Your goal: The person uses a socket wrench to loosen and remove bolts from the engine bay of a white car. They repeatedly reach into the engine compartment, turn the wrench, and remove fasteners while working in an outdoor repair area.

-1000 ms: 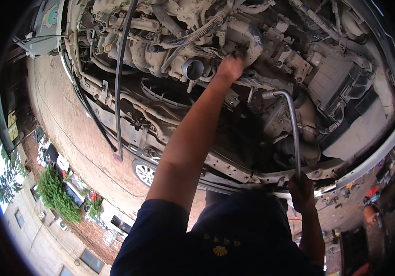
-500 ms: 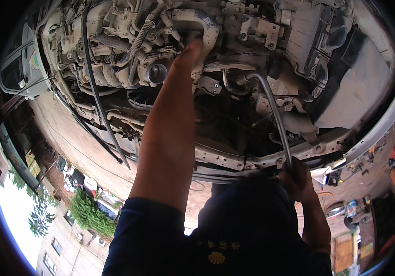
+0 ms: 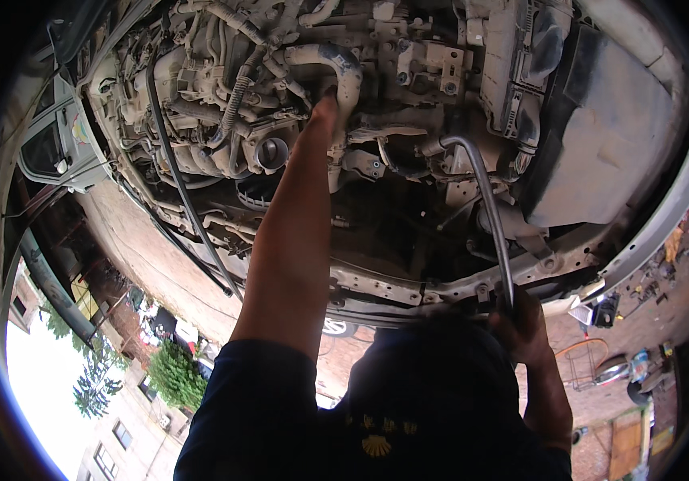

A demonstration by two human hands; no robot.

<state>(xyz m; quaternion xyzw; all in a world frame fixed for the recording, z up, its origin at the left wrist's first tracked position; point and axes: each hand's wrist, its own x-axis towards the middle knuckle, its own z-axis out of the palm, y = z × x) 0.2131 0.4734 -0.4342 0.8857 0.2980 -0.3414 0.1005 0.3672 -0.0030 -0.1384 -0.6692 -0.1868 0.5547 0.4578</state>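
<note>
Beside the curved hose [image 3: 349,80], the left hand [image 3: 325,110] shows less than a second ago, grip impossible to tell; the right hand [image 3: 526,327] still clasps the bent bar [image 3: 489,200]

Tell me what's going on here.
A person is at the front of a car, over its exposed engine. The left hand is down among the parts beside a thick curved hose; its fingers are mostly hidden, so whether it holds anything is unclear. The right hand grips the lower end of a long metal bar, whose bent top end is over the engine space. A thin dark rod slants across the left side.
</note>
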